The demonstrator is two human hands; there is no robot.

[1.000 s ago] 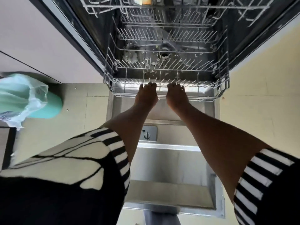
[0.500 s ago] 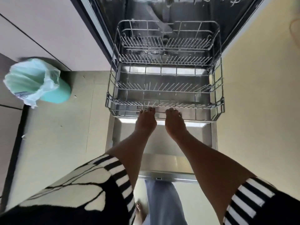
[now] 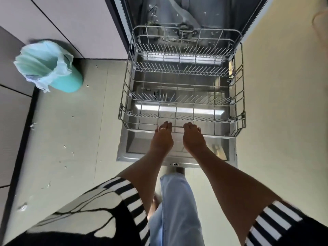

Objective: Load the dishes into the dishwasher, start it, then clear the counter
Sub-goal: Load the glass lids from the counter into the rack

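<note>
At the near edge, two sleeves with black and white stripes frame the view, and a leg in pale blue denim (image 3: 177,210) stands between the bare forearms. Both arms reach forward and down.

The left hand (image 3: 162,137) and the right hand (image 3: 193,137) sit side by side, a little apart, at the middle of the front rail of the lower rack (image 3: 243,118). Their fingers curl over that wire and grip it, backs of the hands up. A pale ring (image 3: 163,128) shows on one finger of the left hand.

The rack is a box of thin grey coated wire with rounded corners. It sits over the open dishwasher door (image 3: 140,144), which lies flat as a panel of brushed steel with a shallow recess. The rack's front rail faces the person and its far end is at the mouth of the machine, so its length runs near to far. Rows of short upright tines cross it from left to right.

Beyond it, the dishwasher tub (image 3: 159,15) is dark, with pale flecks of debris on its floor.

To the left, on the pale tiled floor (image 3: 71,139) dotted with small scraps, stands a round teal bin (image 3: 71,80) lined with a thin, crumpled bag (image 3: 42,63). It sits close against smooth, flat cabinet fronts (image 3: 71,23).
</note>
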